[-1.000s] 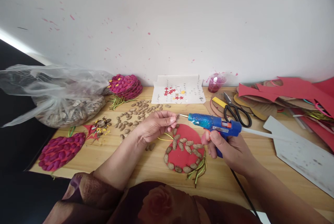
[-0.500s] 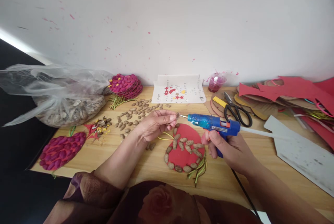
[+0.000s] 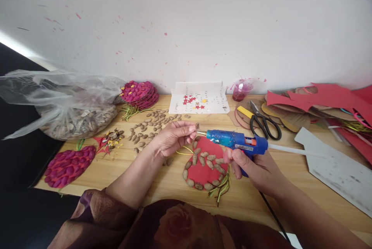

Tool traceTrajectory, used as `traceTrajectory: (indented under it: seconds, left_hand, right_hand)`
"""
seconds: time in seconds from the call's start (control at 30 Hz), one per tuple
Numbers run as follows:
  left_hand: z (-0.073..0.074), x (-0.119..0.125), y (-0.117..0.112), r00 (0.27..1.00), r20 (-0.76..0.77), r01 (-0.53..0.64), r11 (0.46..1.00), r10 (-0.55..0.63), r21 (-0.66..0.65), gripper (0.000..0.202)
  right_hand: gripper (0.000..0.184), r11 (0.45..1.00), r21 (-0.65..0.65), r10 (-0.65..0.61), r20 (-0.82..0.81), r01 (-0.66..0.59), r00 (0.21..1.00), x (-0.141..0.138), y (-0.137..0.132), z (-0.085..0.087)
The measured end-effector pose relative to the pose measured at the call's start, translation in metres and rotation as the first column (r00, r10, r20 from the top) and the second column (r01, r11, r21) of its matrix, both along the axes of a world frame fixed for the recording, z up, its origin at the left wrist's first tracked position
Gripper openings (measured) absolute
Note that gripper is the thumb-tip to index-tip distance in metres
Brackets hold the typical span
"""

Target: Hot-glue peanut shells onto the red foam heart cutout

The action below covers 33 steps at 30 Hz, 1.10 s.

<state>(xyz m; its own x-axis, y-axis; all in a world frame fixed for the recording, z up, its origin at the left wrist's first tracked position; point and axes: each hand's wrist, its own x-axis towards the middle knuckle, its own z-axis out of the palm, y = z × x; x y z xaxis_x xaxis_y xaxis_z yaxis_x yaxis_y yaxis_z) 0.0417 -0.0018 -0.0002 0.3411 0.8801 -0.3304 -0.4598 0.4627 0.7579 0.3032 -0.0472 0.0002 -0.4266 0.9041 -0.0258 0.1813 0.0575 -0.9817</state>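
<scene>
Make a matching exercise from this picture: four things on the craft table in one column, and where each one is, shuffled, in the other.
Things:
1. glue gun
2. scissors
3. plastic bag
4. shell piece

Places:
A. far left of the table
B. in the right hand
C. pinched in the left hand fingers
D. lying beyond the glue gun, near the red card scraps

Pairs: 1-B, 2-D, 3-A, 4-C

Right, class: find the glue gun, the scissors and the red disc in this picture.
glue gun point(image 3: 236, 141): head view, on its blue barrel.
scissors point(image 3: 266, 127): head view, on the black handle loops.
red disc point(image 3: 203, 171): head view, on the bare red middle.
</scene>
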Motion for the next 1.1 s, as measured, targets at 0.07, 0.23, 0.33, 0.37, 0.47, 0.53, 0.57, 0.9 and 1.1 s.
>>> traceTrajectory:
  seconds: [0.07, 0.23, 0.33, 0.37, 0.47, 0.53, 0.57, 0.9, 1.1]
  left_hand:
    - [-0.0002, -0.0001, 0.0002, 1.000, 0.003, 0.000, 1.000, 0.000, 0.003, 0.034]
    - [-0.0010, -0.0003, 0.0004, 1.000, 0.009, 0.005, 1.000, -0.004, -0.005, 0.033]
    - [-0.0010, -0.0001, 0.0004, 1.000, 0.012, 0.001, 1.000, -0.001, -0.009, 0.034]
    - [-0.0009, -0.0001, 0.0004, 1.000, 0.013, 0.002, 1.000, -0.002, -0.009, 0.034]
    - [0.0000, 0.0001, 0.0003, 1.000, 0.013, 0.010, 1.000, -0.010, -0.002, 0.034]
    - [0.0006, 0.0003, 0.0000, 1.000, 0.010, 0.012, 1.000, -0.012, 0.004, 0.034]
    - [0.0009, 0.0004, -0.0001, 1.000, 0.008, 0.010, 1.000, -0.010, 0.007, 0.034]
    - [0.0011, -0.0003, -0.0003, 1.000, 0.017, 0.004, 1.000, -0.004, 0.007, 0.031]
    - [0.0016, -0.0002, -0.0003, 1.000, 0.007, -0.002, 1.000, 0.002, 0.002, 0.034]
  right_hand:
    - [0.040, 1.000, 0.006, -0.006, 0.004, 0.006, 1.000, -0.0002, 0.0001, -0.0002]
    - [0.039, 1.000, 0.026, -0.005, 0.030, 0.004, 1.000, 0.0005, -0.0001, -0.0005]
    - [0.039, 0.999, 0.042, -0.007, 0.035, 0.006, 0.999, 0.0006, -0.0002, -0.0007]
    - [0.039, 0.999, 0.041, -0.010, 0.036, 0.009, 0.999, 0.0005, -0.0002, -0.0009]
    - [0.039, 1.000, 0.022, -0.015, 0.040, 0.015, 0.999, 0.0004, -0.0004, -0.0016]
    - [0.038, 0.999, 0.025, -0.022, 0.050, 0.021, 0.998, 0.0005, -0.0005, -0.0016]
    - [0.038, 0.999, 0.031, -0.026, 0.053, 0.025, 0.998, 0.0005, -0.0005, -0.0013]
    - [0.035, 0.999, 0.038, -0.029, 0.048, 0.027, 0.998, 0.0020, -0.0001, -0.0050]
    - [0.036, 0.997, 0.053, -0.051, 0.033, 0.049, 0.998, 0.0012, -0.0001, -0.0030]
